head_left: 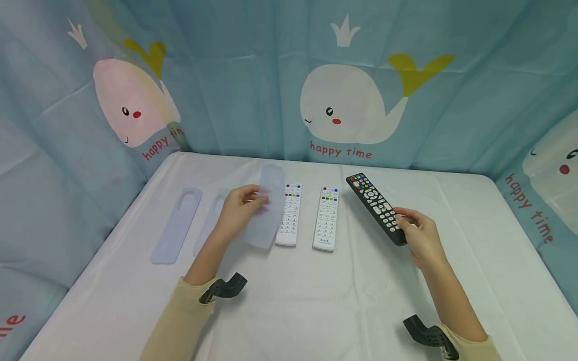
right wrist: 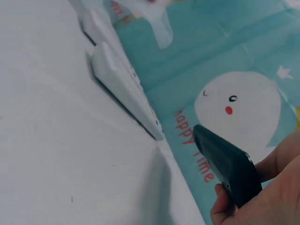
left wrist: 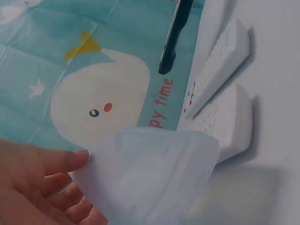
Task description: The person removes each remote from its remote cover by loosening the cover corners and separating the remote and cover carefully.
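My left hand (head_left: 241, 208) holds a translucent pale-blue silicone remote cover (head_left: 267, 208) lifted above the white table (head_left: 289, 301); the left wrist view shows the cover (left wrist: 150, 176) pinched between thumb and fingers. My right hand (head_left: 417, 233) grips the near end of a black remote (head_left: 376, 206), raised off the table and angled away to the left; its dark body (right wrist: 227, 164) fills the right wrist view. Two white remotes (head_left: 289, 214) (head_left: 326, 218) lie side by side between the hands.
Two more translucent covers (head_left: 177, 224) (head_left: 209, 220) lie flat on the table's left side. A blue whale-print curtain (head_left: 347, 100) encloses the table at the back and both sides. Black wrist mounts (head_left: 226, 288) (head_left: 426, 333) sit on my sleeves.
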The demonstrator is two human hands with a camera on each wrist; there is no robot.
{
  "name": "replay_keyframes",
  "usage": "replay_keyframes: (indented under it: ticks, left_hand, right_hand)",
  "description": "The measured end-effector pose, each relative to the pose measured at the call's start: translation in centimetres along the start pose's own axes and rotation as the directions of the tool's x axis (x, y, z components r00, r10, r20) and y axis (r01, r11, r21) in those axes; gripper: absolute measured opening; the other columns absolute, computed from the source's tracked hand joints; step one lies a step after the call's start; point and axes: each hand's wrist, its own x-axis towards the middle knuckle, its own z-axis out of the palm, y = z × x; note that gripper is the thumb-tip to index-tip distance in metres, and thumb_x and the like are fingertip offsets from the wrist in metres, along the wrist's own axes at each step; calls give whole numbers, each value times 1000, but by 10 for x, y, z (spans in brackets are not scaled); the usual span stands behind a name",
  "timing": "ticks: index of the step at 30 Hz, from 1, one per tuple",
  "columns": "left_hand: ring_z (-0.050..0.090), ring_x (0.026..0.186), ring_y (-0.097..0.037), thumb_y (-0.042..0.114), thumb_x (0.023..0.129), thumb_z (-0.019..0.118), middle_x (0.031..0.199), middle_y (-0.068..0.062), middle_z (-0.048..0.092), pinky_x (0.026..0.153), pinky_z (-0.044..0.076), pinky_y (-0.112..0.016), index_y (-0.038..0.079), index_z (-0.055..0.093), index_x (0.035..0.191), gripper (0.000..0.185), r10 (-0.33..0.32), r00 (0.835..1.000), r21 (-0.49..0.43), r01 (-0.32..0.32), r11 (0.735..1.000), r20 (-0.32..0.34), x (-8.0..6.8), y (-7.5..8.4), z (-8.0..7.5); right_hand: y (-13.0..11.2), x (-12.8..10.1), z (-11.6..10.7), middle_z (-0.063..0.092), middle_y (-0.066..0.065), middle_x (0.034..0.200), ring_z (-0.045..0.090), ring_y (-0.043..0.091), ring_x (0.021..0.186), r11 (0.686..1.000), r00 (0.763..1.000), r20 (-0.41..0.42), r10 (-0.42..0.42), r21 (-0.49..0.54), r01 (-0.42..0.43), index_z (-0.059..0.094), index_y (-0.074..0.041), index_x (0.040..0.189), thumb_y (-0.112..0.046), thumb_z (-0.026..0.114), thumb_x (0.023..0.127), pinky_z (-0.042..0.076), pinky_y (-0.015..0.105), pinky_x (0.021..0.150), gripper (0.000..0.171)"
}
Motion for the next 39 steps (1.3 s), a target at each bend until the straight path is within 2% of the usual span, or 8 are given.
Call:
replay_keyframes:
  ticks: [8,15,19,22,26,29,36,39]
  left_hand:
    - [65,82,-6,6,102,68,105,-20,74,76,52,-18,1,56,147,47,-68,998,38,68,997,13,0,-13,-11]
    - [53,69,-5,5,102,67,85,-1,72,62,43,-21,-2,51,151,52,-126,991,15,126,992,32,2,-29,-18]
    - [48,66,-6,5,102,66,78,6,67,60,41,-21,-4,48,152,54,-172,984,-9,172,985,54,3,-39,-20]
    - [50,72,-9,6,103,66,83,2,70,63,44,-22,-3,46,153,54,-213,975,-3,213,977,65,4,-45,-21]
    - [58,82,-12,8,104,65,104,-13,74,71,49,-25,-2,45,154,56,-247,966,15,247,969,79,4,-50,-22]
    - [60,87,-14,10,104,65,118,-22,71,74,51,-27,-1,43,156,57,-263,961,23,262,965,89,4,-54,-24]
    - [56,84,-15,11,103,65,107,-14,67,73,49,-26,-3,41,156,59,-278,956,38,275,961,92,4,-61,-27]
    - [58,84,-16,10,103,65,112,-19,69,73,51,-26,-4,41,155,59,-274,956,56,270,961,105,5,-64,-28]
  right_hand:
    - [7,2,6,49,6,125,55,1,94,997,998,-38,43,63,-41,46,3,155,-13,46,113,52,11,74,45]
    - [13,3,12,48,6,123,54,1,93,993,995,-68,71,96,-64,45,3,155,-12,46,112,51,11,72,45]
    - [16,1,15,47,6,122,53,1,92,992,993,-86,79,108,-69,45,4,155,-10,45,112,50,10,70,45]
    - [19,0,17,47,7,123,52,2,95,990,992,-90,84,117,-73,43,4,156,-9,43,112,49,9,70,45]
    - [22,-3,21,46,8,124,50,7,102,988,992,-87,87,135,-74,41,5,157,-8,40,113,48,8,72,46]
    - [25,-5,24,45,9,126,49,10,108,986,993,-80,89,151,-76,39,4,158,-7,39,113,47,8,75,47]
    - [29,-11,32,44,14,132,47,17,115,990,997,-35,73,127,-68,36,6,159,-5,38,112,47,8,77,48]
    - [29,-12,34,44,19,136,48,19,114,996,998,-7,59,70,-58,38,7,157,-4,43,111,46,10,75,47]
